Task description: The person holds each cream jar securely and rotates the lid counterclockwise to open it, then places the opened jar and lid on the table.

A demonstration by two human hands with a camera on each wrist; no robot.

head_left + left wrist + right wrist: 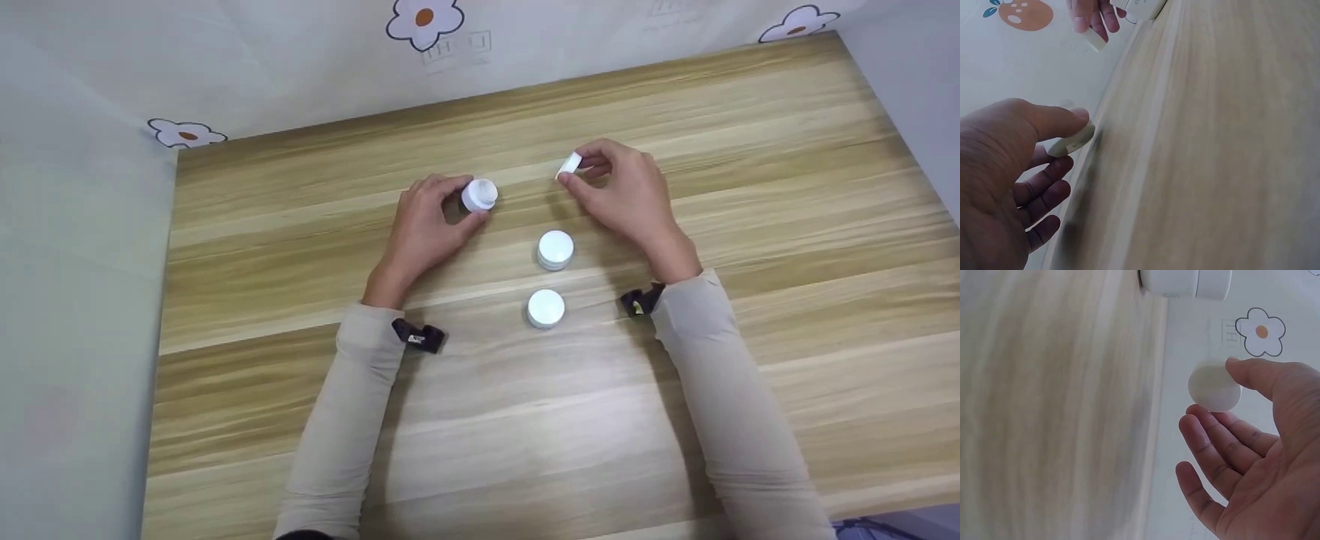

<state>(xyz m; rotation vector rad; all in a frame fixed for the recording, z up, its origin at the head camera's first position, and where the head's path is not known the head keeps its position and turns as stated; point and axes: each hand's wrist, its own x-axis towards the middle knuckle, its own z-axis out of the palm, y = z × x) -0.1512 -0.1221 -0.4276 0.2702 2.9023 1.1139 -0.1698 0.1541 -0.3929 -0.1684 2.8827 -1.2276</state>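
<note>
In the head view, the left hand (426,226) grips a white jar (478,196) over the bench (255,300), its lid (570,164) apparently removed already; the right hand (628,193) pinches this lid. A middle jar (555,250) and a near jar (545,309) seem still capped. The left wrist view confirms the jar's grip, the right wrist view the lid's.

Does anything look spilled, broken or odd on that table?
Nothing looks spilled or broken. The one oddity: the white jar in the left hand looks uncapped, while the right hand pinches a flat white lid apart from it. The near jar and the middle jar on the table both look capped and upright.
</note>
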